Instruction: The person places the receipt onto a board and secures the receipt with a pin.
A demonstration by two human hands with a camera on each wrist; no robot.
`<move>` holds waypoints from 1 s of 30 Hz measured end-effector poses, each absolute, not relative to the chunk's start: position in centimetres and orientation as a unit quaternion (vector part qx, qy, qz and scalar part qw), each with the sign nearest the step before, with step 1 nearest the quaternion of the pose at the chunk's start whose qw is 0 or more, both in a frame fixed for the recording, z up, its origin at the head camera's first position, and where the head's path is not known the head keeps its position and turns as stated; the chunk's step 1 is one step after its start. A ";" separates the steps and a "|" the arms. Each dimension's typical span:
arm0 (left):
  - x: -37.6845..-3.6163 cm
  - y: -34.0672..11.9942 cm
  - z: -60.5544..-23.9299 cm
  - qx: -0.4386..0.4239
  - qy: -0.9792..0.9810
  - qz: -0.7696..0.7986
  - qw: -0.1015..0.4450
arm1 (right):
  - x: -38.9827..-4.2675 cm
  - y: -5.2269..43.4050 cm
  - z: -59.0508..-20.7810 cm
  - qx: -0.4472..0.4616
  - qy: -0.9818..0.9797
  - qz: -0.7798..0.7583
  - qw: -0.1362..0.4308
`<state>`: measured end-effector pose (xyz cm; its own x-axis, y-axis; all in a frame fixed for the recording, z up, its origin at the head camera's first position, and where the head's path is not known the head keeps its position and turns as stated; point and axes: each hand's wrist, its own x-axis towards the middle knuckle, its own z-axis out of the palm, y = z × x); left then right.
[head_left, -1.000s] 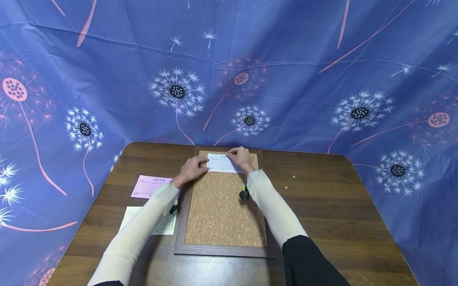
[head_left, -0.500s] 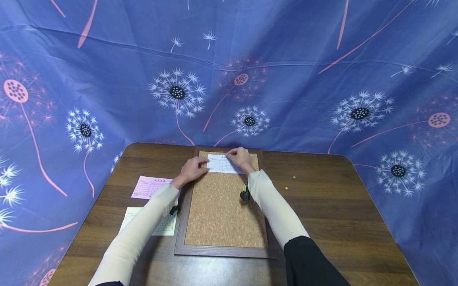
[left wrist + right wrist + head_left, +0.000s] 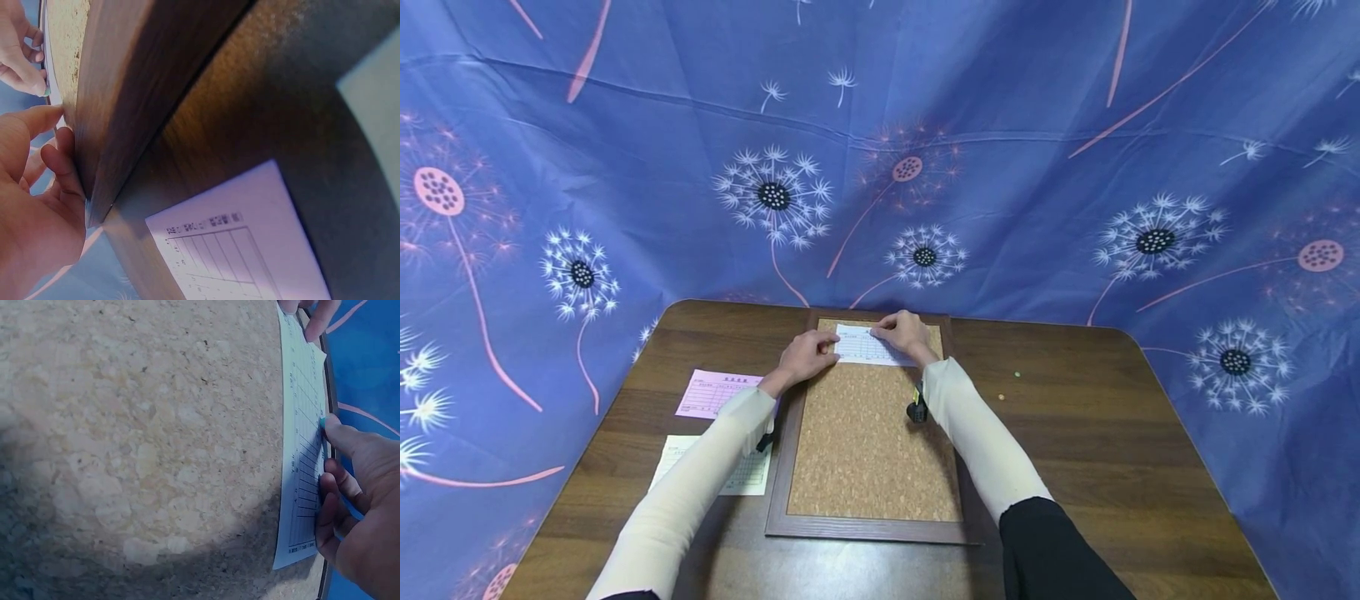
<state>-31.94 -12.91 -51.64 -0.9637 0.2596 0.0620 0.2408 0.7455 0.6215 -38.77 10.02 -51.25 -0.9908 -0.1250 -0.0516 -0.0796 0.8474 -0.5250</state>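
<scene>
A white printed form (image 3: 859, 344) lies across the top of a framed cork board (image 3: 876, 450). My left hand (image 3: 805, 354) touches the form's left edge, thumb and forefinger apart. At the form's upper edge, my right hand (image 3: 904, 333) presses with its thumb on a small green thumbtack (image 3: 323, 422), seen in the right wrist view. The other right fingers curl loosely near the paper, apart from the thumb. How deep the thumbtack sits is hidden under the thumb.
A pink form (image 3: 715, 393) lies left of the board, with a pale yellow-green form (image 3: 747, 475) below it, partly under my left sleeve. On the wooden table (image 3: 1075, 467) at the right lie a small green piece (image 3: 1017, 374) and an orange one (image 3: 1001, 397).
My right thumb has slid slightly down and left over the form's upper edge. The left hand and the form keep almost the same place, with only a slight view shift.
</scene>
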 end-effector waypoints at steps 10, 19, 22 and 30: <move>-32.0 -13.0 -52.1 0.138 0.933 0.331 0.011 | -38.1 10.0 -51.5 -0.039 0.954 -0.295 -0.019; -32.1 -13.1 -52.2 0.148 0.929 0.338 -0.012 | -37.9 9.7 -50.1 -0.071 0.953 -0.291 0.050; -32.1 -13.1 -52.1 0.142 0.932 0.334 -0.001 | -37.9 9.6 -50.0 -0.050 0.954 -0.289 0.058; -31.7 -12.9 -51.6 0.140 0.932 0.333 0.010 | -38.2 9.3 -50.3 -0.002 0.956 -0.286 0.057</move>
